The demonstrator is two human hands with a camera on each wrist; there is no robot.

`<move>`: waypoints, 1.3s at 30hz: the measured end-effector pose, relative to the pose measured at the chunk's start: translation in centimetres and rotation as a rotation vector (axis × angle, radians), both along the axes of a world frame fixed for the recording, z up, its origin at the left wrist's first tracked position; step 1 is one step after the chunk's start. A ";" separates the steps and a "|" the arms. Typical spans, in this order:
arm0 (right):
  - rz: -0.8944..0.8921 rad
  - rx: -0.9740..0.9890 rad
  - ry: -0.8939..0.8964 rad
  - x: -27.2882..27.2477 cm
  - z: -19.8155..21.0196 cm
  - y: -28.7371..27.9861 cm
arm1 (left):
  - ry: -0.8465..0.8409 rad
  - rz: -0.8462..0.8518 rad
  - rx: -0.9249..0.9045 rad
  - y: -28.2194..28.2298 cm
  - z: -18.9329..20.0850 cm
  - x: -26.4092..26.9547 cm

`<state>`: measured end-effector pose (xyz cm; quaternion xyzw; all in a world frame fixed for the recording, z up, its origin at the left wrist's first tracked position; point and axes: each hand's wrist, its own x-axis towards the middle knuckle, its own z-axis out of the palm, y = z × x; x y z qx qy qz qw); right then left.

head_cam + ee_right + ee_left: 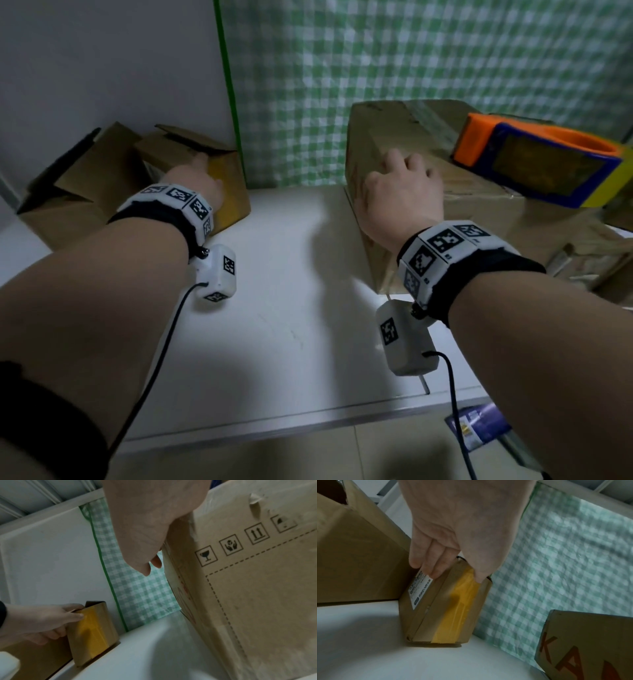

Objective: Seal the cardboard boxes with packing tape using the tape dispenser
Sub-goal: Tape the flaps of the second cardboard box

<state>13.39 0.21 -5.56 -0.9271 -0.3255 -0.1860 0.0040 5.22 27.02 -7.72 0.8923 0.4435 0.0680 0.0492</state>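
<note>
A small cardboard box with a yellow tape strip stands at the table's back left, its top flaps up. My left hand grips it, fingers on the labelled side and thumb on the taped side. A large brown box stands at the right, with handling symbols on its side. My right hand rests on its top left edge, fingers loosely bent, thumb free beside the box. The orange and blue tape dispenser lies on top of the large box, untouched.
Another open cardboard box stands left of the small one, touching it. A green checked cloth hangs behind the white table. More cardboard lies at the far right. A blue packet lies on the floor.
</note>
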 end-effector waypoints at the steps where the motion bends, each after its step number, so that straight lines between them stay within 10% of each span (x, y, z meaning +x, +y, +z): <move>1: 0.000 -0.004 0.001 0.0 0.0 0.0 | -0.009 0.006 0.015 -0.1 -0.1 -0.1; 20: -0.027 -0.026 0.032 -0.5 0.5 0.2 | 0.182 -0.081 0.089 0.3 1.2 -1.3; 34: 0.117 0.213 0.004 -2.1 1.9 -2.4 | -0.184 -0.240 0.080 -2.7 1.8 -6.5; 39: 0.061 0.235 0.116 -2.7 3.4 -4.1 | -0.079 -0.343 0.073 -4.7 3.5 -7.8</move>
